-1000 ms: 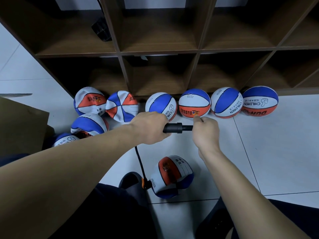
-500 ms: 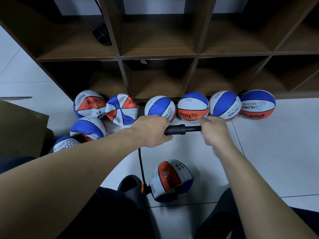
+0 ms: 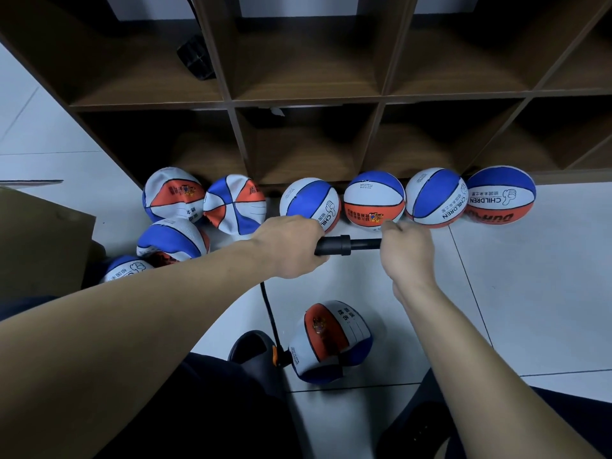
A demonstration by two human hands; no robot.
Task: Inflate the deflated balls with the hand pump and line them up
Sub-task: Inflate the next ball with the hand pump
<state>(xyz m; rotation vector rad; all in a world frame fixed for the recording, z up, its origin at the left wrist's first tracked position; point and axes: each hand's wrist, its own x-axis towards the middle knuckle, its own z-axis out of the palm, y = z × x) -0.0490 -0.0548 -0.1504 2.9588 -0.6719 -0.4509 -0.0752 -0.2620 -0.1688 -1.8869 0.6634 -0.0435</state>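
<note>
My left hand [image 3: 288, 247] grips the barrel of a black hand pump [image 3: 334, 245], held level above the floor. My right hand [image 3: 406, 250] grips the pump's handle, with a short stretch of rod [image 3: 364, 243] showing between handle and barrel. A black hose [image 3: 269, 316] runs down from the pump to a half-flat orange, white and blue ball [image 3: 331, 339] on the floor between my knees. Several round balls [image 3: 374, 201] stand in a row against the shelf foot, ending with a ball [image 3: 500, 194] at the far right. Several crumpled flat balls [image 3: 172, 201] lie at the left.
A dark wooden cubby shelf [image 3: 308, 101] fills the back. A black object [image 3: 195, 58] sits in an upper left cubby. A brown cardboard box [image 3: 39, 240] stands at the left. A dark shoe [image 3: 255, 352] rests beside the ball being pumped. White floor tiles [image 3: 530, 293] spread to the right.
My right hand first drew the handle out to the right, lengthening the exposed rod, then pushed back a little. The ball on the hose looks slightly fuller. My left hand stayed put.
</note>
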